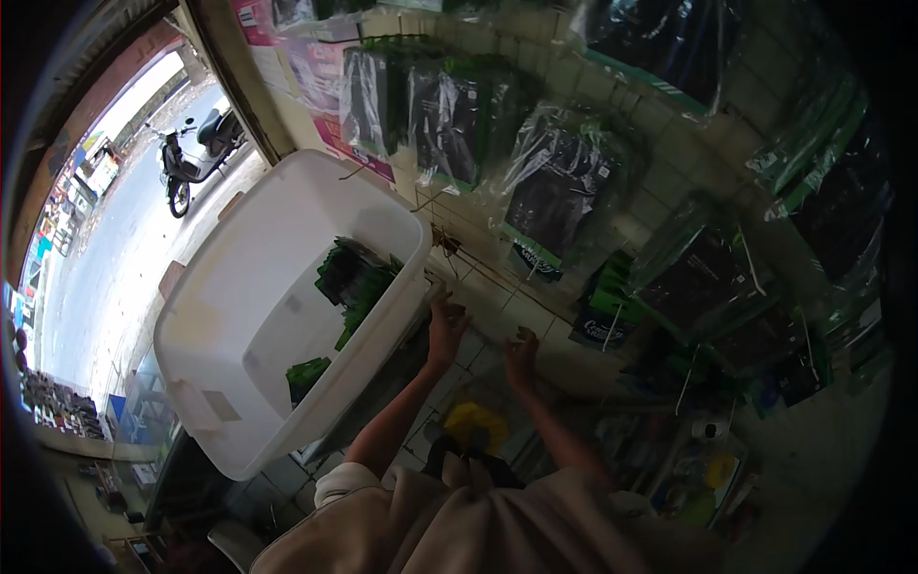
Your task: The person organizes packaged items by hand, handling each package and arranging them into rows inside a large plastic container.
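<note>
My left hand (447, 327) is beside the right end of a large white plastic tub (201, 316), with its fingers apart and nothing seen in them. Inside the tub lie dark packets with green edges (356, 277) and a smaller green-edged bundle (306, 379). To the right, my right hand (521, 356) is raised over the tiled floor, fingers apart and holding nothing visible. Clear-wrapped dark packages (559, 191) hang on the wall in front of both hands.
More wrapped packages (703, 273) hang at the right, from thin metal hooks. A yellow object (475, 428) lies low between my arms. Shelved goods (708, 469) stand at the lower right. Outside the opening at left, a scooter (196, 158) is parked.
</note>
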Tool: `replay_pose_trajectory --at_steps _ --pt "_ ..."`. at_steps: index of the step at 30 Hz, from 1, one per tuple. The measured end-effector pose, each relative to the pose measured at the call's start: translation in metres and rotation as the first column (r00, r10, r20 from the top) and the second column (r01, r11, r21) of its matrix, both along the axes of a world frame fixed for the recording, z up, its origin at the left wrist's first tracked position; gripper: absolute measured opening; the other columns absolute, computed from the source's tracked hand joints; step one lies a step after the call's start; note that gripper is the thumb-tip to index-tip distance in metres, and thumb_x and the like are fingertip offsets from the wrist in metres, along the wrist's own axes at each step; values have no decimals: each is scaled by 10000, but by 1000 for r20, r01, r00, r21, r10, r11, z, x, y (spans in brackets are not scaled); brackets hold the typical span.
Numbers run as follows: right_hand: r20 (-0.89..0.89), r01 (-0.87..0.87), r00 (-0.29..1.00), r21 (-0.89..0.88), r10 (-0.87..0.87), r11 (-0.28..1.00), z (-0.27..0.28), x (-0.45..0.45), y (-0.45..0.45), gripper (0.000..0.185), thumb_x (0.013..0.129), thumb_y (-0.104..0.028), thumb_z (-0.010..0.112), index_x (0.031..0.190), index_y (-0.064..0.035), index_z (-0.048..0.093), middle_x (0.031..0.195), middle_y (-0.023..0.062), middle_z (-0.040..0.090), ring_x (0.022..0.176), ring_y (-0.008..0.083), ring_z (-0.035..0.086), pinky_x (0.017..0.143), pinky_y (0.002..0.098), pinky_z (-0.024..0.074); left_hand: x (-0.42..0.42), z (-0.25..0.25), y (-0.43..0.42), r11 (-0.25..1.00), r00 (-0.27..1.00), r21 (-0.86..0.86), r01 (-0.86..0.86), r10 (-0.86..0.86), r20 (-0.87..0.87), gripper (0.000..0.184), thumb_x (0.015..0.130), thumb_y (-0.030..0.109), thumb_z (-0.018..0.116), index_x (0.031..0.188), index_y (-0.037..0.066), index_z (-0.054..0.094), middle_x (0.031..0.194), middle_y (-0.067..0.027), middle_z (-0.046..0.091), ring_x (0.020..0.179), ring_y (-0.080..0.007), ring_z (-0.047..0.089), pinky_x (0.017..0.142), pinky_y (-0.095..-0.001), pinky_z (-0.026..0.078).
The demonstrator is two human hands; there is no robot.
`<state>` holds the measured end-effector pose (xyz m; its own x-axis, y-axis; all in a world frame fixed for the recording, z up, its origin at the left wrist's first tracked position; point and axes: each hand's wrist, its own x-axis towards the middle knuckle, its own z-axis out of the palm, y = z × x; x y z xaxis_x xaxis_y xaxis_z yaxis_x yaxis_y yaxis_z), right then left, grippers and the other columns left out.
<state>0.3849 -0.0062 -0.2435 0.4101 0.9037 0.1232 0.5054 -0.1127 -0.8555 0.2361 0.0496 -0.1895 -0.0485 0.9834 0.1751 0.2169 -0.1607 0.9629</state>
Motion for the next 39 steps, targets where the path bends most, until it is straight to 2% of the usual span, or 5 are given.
replay_pose_trajectory --at_steps 5,16,25,28,39 --pt "-273 -428 873 -36 404 903 50 -88 -3 303 844 -154 536 1094 -14 435 1026 119 463 893 196 510 768 323 423 -73 61 -63 999 998 -17 -39 40 43 506 753 -4 612 1179 32 342 925 -108 550 891 -204 577 779 -306 465" --pt "-26 -876 379 311 925 368 144 -298 74 110 839 -69 493 930 -14 522 874 94 504 752 204 543 685 310 434 -271 95 -89 847 847 9 -532 532 -6 334 793 23 565 1098 40 431 839 -84 580 817 -166 588 768 -312 476" --pt "32 -967 -117 -229 993 -107 -34 -403 126 241 764 -126 587 953 -5 499 916 162 503 894 311 517 782 385 426 -352 -64 -69 786 770 -151 -599 514 -379 336 737 73 599 1031 2 452 889 -144 545 859 -272 536 769 -382 426" --pt "117 -801 -435 -504 893 -324 -97 -414 133 353 746 -177 625 1026 -16 481 1019 174 495 990 331 482 835 389 424 -358 -119 -83 747 721 -438 -500 80 -688 526 701 216 667 1080 -33 401 1088 -206 441 1007 -355 456 812 -441 404" --pt "137 -697 -378 -693 916 -184 -184 -422 131 511 640 -166 730 1070 -47 483 1105 124 454 1050 315 409 869 402 413 -361 -210 -82 468 865 -732 -496 192 -463 662 673 242 710 1136 -56 343 1087 -266 462 1052 -375 465 859 -384 421"
